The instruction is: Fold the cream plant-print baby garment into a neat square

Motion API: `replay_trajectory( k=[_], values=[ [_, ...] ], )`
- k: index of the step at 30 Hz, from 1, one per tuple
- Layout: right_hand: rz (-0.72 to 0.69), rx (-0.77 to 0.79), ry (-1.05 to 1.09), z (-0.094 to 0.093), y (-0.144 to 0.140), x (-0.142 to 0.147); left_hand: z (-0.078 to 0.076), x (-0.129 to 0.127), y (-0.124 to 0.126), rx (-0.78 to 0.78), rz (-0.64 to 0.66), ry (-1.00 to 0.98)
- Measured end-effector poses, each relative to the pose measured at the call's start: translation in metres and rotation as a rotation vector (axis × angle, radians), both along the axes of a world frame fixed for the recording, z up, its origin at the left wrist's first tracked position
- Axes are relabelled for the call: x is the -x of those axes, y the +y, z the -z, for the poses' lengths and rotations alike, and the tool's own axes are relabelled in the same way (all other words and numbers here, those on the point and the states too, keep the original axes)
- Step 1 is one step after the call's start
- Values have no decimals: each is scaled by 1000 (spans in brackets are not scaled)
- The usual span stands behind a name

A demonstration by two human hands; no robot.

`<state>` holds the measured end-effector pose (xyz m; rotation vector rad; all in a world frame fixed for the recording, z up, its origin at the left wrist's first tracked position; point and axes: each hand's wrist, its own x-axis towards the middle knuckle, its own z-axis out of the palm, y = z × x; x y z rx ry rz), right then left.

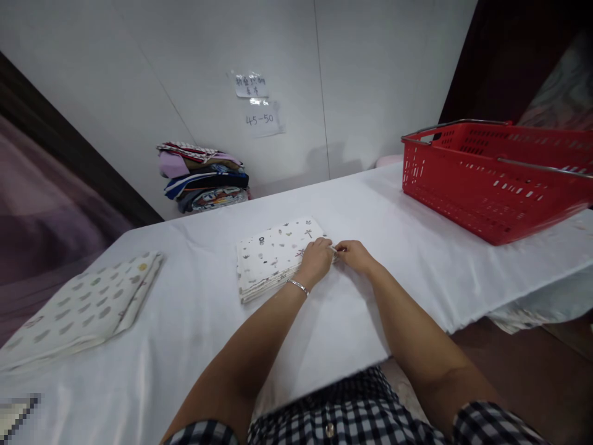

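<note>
A white folded cloth (273,250) with small grey, brown and black printed figures lies in several layers on the white-covered table. At its right front corner, my left hand (319,258) rests with fingers bent over and closed on the edge. My right hand (356,254) meets it from the right, its thumb and fingers pinching a bit of the same corner. The fingertips of both hands nearly touch, and part of the corner is hidden beneath them.
Another folded cloth (88,300) with grey patches lies on the left of the table (194,309). A red plastic basket (467,179) with metal handles stands at the right. Behind the far edge is a pile of folded fabrics (206,179), below paper signs (263,118) on the wall.
</note>
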<state>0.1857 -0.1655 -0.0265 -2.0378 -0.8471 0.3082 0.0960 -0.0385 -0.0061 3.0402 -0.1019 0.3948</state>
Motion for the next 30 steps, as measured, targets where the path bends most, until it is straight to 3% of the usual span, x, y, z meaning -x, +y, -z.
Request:
replay_trajectory(
  k=[10, 19, 30],
  values=[
    [13, 3, 12, 2, 0, -1, 1, 0, 0, 21, 105, -95],
    [-25, 37, 0, -10, -4, 5, 9, -4, -1, 33, 34, -116],
    [6, 23, 18, -6, -2, 5, 7, -1, -3, 138, -10, -72]
  ],
)
